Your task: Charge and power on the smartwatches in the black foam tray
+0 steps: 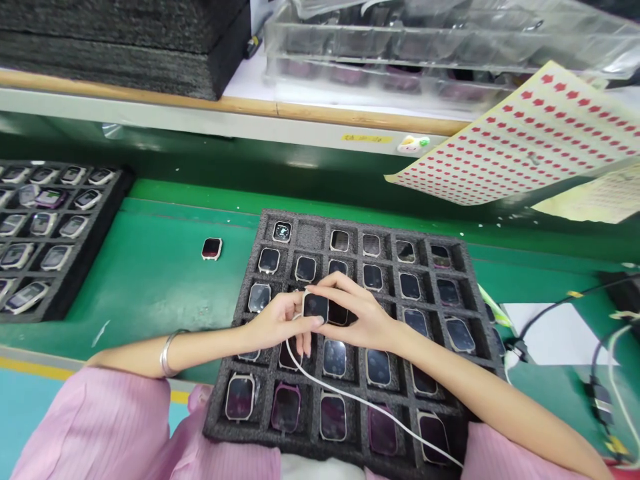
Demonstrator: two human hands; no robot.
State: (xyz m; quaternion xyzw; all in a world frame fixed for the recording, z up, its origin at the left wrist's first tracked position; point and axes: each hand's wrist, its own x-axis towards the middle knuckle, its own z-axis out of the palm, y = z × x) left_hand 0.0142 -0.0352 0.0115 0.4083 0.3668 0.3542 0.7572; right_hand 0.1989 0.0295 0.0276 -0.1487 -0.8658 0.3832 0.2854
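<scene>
My left hand (280, 323) and my right hand (361, 315) meet over a black foam tray (310, 235), holding a smartwatch body (315, 307) with a dark screen and pale case between them. The left thumb presses the lower edge of the watch; its other fingers curl behind. My right fingers grip the watch at its top and right side. A white cable (367, 403) runs from the left fingers down to the lower right. Its end behind the watch is hidden. The tray's cells hold strapless smartwatches; one at the top left (282, 231) has a lit screen.
A single watch (212, 249) lies on the green table left of the tray. Another filled foam tray (85, 257) stands further left. Clear plastic trays (400, 43) and black foam blocks (115, 50) sit on the shelf. A red-arrow sticker sheet (520, 137) hangs down. Black cables (555, 310) lie right.
</scene>
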